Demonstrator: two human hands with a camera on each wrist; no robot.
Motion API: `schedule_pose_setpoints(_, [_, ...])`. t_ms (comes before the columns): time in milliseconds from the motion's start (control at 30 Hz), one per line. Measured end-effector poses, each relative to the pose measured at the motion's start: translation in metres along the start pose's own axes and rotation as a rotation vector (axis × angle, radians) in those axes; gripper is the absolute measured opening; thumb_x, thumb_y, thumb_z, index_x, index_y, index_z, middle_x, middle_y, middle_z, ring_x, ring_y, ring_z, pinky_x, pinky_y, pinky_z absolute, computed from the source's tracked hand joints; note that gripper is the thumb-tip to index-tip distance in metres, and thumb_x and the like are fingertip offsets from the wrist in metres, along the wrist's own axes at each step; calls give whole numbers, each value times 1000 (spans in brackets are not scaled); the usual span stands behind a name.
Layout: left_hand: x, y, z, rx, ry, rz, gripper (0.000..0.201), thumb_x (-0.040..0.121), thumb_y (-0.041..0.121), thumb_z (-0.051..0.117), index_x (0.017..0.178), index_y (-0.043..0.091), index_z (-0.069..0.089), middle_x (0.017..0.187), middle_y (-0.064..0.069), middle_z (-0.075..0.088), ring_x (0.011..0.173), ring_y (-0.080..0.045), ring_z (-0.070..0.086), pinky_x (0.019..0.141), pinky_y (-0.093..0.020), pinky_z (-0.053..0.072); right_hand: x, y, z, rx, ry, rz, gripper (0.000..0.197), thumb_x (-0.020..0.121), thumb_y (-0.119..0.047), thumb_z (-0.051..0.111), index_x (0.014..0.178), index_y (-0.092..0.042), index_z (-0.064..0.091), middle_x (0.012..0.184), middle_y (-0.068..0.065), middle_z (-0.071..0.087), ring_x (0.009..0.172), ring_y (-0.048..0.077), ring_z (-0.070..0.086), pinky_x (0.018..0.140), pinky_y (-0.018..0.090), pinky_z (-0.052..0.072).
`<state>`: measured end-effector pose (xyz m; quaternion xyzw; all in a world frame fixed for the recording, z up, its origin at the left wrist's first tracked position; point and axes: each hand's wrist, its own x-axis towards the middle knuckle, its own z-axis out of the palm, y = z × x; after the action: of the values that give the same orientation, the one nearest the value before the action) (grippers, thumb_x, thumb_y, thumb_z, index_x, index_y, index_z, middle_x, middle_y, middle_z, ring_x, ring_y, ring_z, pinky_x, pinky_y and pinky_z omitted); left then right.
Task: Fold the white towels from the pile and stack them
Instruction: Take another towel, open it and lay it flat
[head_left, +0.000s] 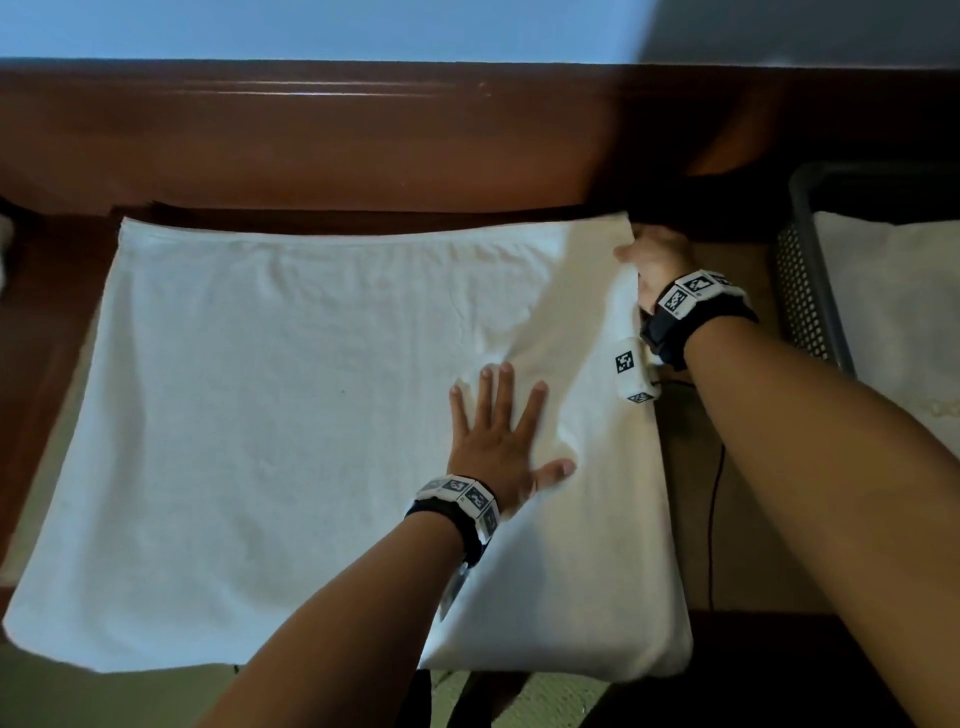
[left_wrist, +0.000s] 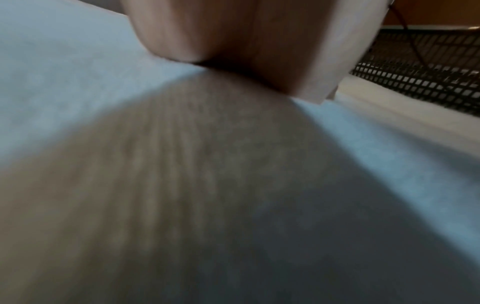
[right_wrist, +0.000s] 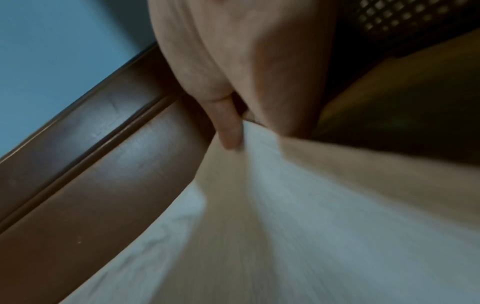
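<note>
Your left hand lies flat, fingers spread, pressing the white towel spread on the counter, while your right hand pinches the towel's far right corner between thumb and fingers, beside the wooden backboard. To fold cleanly, keep the left palm anchoring the cloth near the intended crease, lift the pinched corner only slightly, and carry it across so the edges meet squarely. More white towels sit in the mesh basket just right of your right wrist.
</note>
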<state>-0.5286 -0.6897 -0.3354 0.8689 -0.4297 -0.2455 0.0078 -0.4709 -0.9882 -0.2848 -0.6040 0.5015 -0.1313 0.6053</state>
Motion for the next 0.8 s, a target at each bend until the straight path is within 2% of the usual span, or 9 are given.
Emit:
schedule_pose_setpoints(100, [1, 0, 0, 8, -7, -2, 100, 86, 91, 14, 158, 33, -25, 158, -12, -43, 142, -32, -47, 113, -67, -24, -5, -22, 11, 98, 67, -130, 37, 83, 14, 59, 108, -12, 62, 112, 14, 65, 106, 25, 64, 94, 30, 54])
schedule_pose_setpoints(200, [1, 0, -1, 22, -18, -4, 99, 86, 91, 13, 157, 34, -27, 158, -12, -44, 142, -32, -47, 113, -67, -24, 8, -14, 7, 7, 22, -81, 34, 86, 7, 45, 99, -16, 67, 115, 13, 66, 112, 29, 64, 100, 39, 53])
schedule_pose_setpoints(300, [1, 1, -1, 28, -26, -3, 99, 86, 91, 10, 157, 33, -27, 158, -12, -44, 142, -33, -47, 113, -67, -23, 17, -3, -8, -152, 47, -10, 20, 83, -22, 52, 88, -16, 70, 103, 10, 73, 93, 27, 69, 92, 44, 57])
schedule_pose_setpoints(367, [1, 1, 0, 34, -29, -4, 99, 86, 91, 9, 156, 33, -29, 157, -13, -45, 142, -33, -47, 114, -68, -21, 24, 6, -16, -333, -15, -15, 45, 79, -49, 65, 92, -7, 71, 88, 6, 71, 78, 22, 60, 79, 35, 53])
schedule_pose_setpoints(433, [1, 1, 0, 33, -28, -4, 99, 85, 91, 8, 156, 33, -29, 156, -12, -47, 141, -33, -48, 114, -68, -21, 28, 13, -19, -466, -95, 18, 73, 62, -75, 77, 95, -10, 70, 86, 1, 67, 79, 20, 59, 77, 30, 48])
schedule_pose_setpoints(500, [1, 1, 0, 32, -27, -4, 99, 85, 91, 8, 156, 33, -29, 156, -12, -47, 141, -33, -48, 114, -68, -22, 29, 17, -19, -547, -133, 38, 77, 52, -66, 89, 98, -9, 66, 99, 2, 68, 93, 22, 65, 90, 36, 53])
schedule_pose_setpoints(567, [0, 1, -1, 34, -33, -6, 99, 86, 91, 9, 156, 33, -30, 156, -12, -48, 140, -32, -49, 114, -67, -23, 29, 15, -16, -555, -144, -24, 65, 54, -48, 92, 95, -4, 70, 100, 7, 74, 95, 25, 69, 92, 41, 56])
schedule_pose_setpoints(700, [1, 1, -1, 35, -34, -8, 99, 86, 91, 10, 156, 33, -29, 157, -12, -46, 141, -32, -49, 113, -67, -24, 4, -10, -6, -397, -103, -164, 6, 80, -3, 66, 84, -6, 64, 91, 11, 67, 84, 26, 62, 72, 31, 53])
schedule_pose_setpoints(800, [1, 2, -1, 47, -45, -14, 99, 85, 91, 8, 155, 34, -32, 156, -12, -47, 140, -33, -49, 113, -68, -24, -2, -13, -13, -454, -184, -136, 28, 94, 7, 44, 101, -6, 68, 101, 17, 65, 93, 33, 61, 82, 39, 56])
